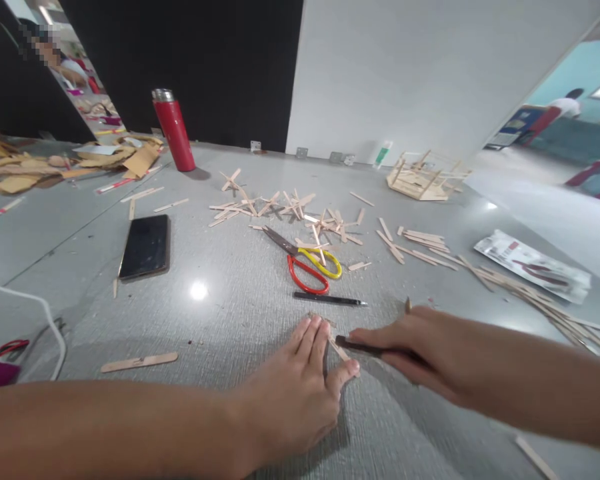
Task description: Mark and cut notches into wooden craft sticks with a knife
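My left hand point(305, 393) lies on the grey table, its fingers pressing one end of a wooden craft stick point(339, 350) and its thumb at the other end. My right hand point(415, 343) is wrapped round a narrow dark tool point(363, 346), whose flat tip meets or nearly meets the stick's edge. The tool's exact kind is hard to make out. Just beyond the hands lie a black pen point(330, 299) and scissors point(300, 253) with one red and one yellow handle. Another craft stick point(140, 362) rests left of my left hand.
Loose craft sticks point(295, 205) are scattered behind the scissors, and more point(540, 293) lie at right beside a white packet point(533, 265). A phone point(145, 246), a red flask point(174, 133), a small stick frame point(425, 177) and cardboard scraps point(45, 163) stand around. A white cable point(45, 310) runs at left.
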The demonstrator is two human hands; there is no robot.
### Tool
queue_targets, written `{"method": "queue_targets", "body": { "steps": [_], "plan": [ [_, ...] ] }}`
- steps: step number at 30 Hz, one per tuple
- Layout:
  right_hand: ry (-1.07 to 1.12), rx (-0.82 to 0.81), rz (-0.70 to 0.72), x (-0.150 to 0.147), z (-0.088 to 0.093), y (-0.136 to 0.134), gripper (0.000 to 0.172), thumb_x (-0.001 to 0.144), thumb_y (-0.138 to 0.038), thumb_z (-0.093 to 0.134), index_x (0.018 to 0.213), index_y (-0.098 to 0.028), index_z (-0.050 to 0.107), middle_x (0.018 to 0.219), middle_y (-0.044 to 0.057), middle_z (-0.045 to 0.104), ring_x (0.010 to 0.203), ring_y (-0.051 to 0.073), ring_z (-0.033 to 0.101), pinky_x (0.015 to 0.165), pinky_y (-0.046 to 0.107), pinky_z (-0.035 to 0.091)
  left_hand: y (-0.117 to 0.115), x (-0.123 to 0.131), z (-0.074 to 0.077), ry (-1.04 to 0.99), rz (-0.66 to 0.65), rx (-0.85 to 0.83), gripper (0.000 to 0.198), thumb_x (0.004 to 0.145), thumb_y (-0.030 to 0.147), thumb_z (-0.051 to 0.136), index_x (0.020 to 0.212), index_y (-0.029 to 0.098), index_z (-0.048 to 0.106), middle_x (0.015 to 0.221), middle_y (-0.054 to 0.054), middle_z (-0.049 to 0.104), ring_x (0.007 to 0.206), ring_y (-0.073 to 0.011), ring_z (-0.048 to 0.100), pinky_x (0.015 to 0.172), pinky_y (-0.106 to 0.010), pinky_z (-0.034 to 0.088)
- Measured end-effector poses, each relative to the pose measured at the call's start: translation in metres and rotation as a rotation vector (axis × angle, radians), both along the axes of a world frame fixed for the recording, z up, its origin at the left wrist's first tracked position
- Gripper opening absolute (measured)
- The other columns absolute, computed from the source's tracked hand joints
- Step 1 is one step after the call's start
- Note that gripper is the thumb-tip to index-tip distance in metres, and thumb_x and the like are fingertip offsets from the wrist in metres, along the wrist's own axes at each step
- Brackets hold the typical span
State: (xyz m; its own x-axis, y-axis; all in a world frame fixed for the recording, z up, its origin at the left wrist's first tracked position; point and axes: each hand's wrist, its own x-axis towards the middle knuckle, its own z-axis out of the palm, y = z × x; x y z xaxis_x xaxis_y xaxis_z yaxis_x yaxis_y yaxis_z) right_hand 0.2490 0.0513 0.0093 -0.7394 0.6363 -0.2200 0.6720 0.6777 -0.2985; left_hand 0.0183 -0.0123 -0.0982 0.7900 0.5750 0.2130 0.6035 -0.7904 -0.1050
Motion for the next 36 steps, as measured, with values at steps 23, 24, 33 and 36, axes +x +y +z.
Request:
{"method": "queue_targets", "body": {
  "steps": [23, 24, 33, 36],
  "plan": [
    [0.023, -0.29, -0.149, 0.029, -0.022, 0.003, 0.047, 0.108, -0.046, 0.045, 0.148, -0.031, 0.065, 0.078, 0.003, 0.068, 0.064, 0.017, 0.063, 0.055, 0.026, 0.047, 0.0, 0.001, -0.001, -0.001, -0.011, -0.057, 0.052, 0.105, 0.031, 0.051, 0.153, 0.01, 0.054, 0.149, -0.036, 0.054, 0.144, -0.0474, 0.047, 0.117, -0.055, 0.043],
    [-0.003, -0.129, -0.088, 0.028, -0.024, -0.004, 0.045, 0.107, -0.035, 0.044, 0.148, -0.035, 0.064, 0.082, 0.003, 0.072, 0.069, 0.019, 0.068, 0.06, 0.03, 0.049, 0.0, 0.002, 0.0, 0.009, -0.011, -0.058, 0.052, 0.106, 0.031, 0.049, 0.154, 0.011, 0.054, 0.149, -0.036, 0.054, 0.144, -0.0473, 0.046, 0.117, -0.055, 0.043],
    [-0.064, 0.367, 0.074, 0.034, -0.053, -0.041, 0.076, 0.088, -0.003, 0.047, 0.159, -0.03, 0.051, 0.083, 0.005, 0.077, 0.058, 0.021, 0.072, 0.053, 0.031, 0.049, 0.001, -0.001, 0.003, 0.05, -0.016, -0.068, 0.052, 0.109, 0.031, 0.042, 0.157, 0.011, 0.049, 0.152, -0.031, 0.053, 0.147, -0.0426, 0.046, 0.121, -0.055, 0.037],
    [0.014, 0.128, -0.055, 0.025, -0.041, -0.026, 0.052, 0.104, -0.018, 0.039, 0.149, -0.03, 0.063, 0.072, 0.003, 0.074, 0.059, 0.019, 0.071, 0.055, 0.029, 0.051, 0.001, -0.001, 0.001, 0.027, -0.021, -0.056, 0.05, 0.109, 0.028, 0.042, 0.155, 0.011, 0.05, 0.152, -0.031, 0.054, 0.147, -0.043, 0.046, 0.122, -0.054, 0.036]
  ]
}}
